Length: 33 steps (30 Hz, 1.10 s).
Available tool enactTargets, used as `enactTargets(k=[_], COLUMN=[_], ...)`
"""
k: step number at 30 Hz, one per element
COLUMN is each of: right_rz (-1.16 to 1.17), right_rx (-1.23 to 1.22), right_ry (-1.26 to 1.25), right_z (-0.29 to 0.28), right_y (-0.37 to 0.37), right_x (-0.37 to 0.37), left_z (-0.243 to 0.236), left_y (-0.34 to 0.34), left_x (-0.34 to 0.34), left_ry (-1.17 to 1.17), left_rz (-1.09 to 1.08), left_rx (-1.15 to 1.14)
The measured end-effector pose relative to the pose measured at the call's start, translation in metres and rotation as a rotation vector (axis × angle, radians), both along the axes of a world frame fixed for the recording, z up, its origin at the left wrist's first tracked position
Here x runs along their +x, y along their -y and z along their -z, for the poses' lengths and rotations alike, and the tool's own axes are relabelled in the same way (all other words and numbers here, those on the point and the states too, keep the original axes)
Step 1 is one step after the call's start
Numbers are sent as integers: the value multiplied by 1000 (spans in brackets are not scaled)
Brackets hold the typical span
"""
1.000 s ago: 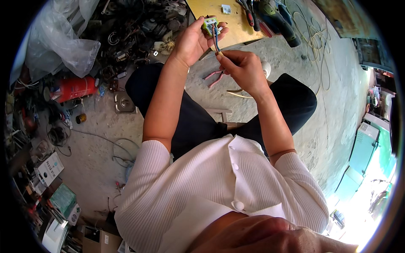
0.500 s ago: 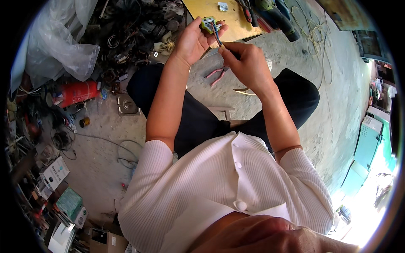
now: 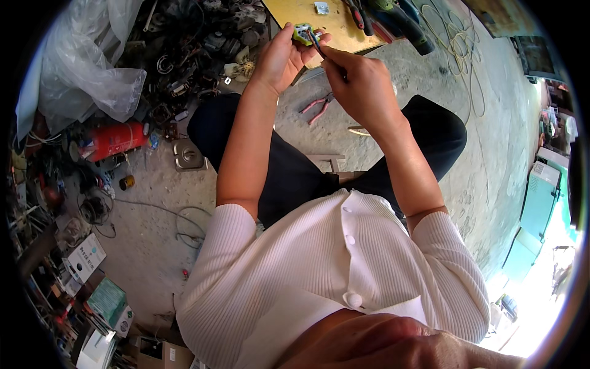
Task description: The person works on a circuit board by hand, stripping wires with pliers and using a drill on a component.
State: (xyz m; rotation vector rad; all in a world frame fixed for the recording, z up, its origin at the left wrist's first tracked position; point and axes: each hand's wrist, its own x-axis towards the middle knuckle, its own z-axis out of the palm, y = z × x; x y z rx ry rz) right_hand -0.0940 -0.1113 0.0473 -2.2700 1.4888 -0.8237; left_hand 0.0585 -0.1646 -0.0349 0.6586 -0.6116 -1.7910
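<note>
My left hand (image 3: 279, 61) is closed around a small yellow-green plastic fitting (image 3: 304, 34) with a pale inside, above the near edge of a yellow table top (image 3: 335, 31). Brown and blue wires (image 3: 314, 41) run out of the fitting toward me. My right hand (image 3: 359, 83) pinches these wires close below the fitting, the cable's end hidden under its fingers. A small white piece (image 3: 321, 8) lies on the table beyond the fitting. Pink-handled pliers (image 3: 316, 112) lie on the concrete floor beneath my hands.
Dark-handled tools (image 3: 362, 18) and a green power tool (image 3: 399, 24) rest on the table. Coiled cable (image 3: 461, 52) lies to the right. A metal-parts heap (image 3: 203, 49), plastic sheeting (image 3: 86, 74), a red cylinder (image 3: 114, 141) and a steel lidded container (image 3: 187, 154) crowd the left.
My right hand has moved up along the wires, closer to the fitting in my left hand. The view has shifted slightly.
</note>
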Motion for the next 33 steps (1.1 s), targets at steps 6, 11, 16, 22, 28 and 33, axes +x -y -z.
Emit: enactTargets(k=[6, 11, 16, 22, 28, 33], right_rz=[-2, 0, 13, 41, 54, 70], right_rx=[-100, -108, -99, -107, -95, -115], right_ry=[-151, -174, -194, -245, -230, -268], right_z=[1, 0, -1, -4, -2, -3], right_y=[1, 0, -3, -8, -11, -15], right_x=[0, -3, -3, -1, -2, -2], left_z=[2, -8, -3, -5, -9, -7], left_y=[0, -3, -2, -6, -9, -9], left_x=[0, 1, 5, 5, 2, 3], left_ry=[-74, -15, 10, 48, 104, 122], left_rz=[-47, 24, 66, 84, 86, 105], left_rx=[-4, -10, -85, -120, -160, -157])
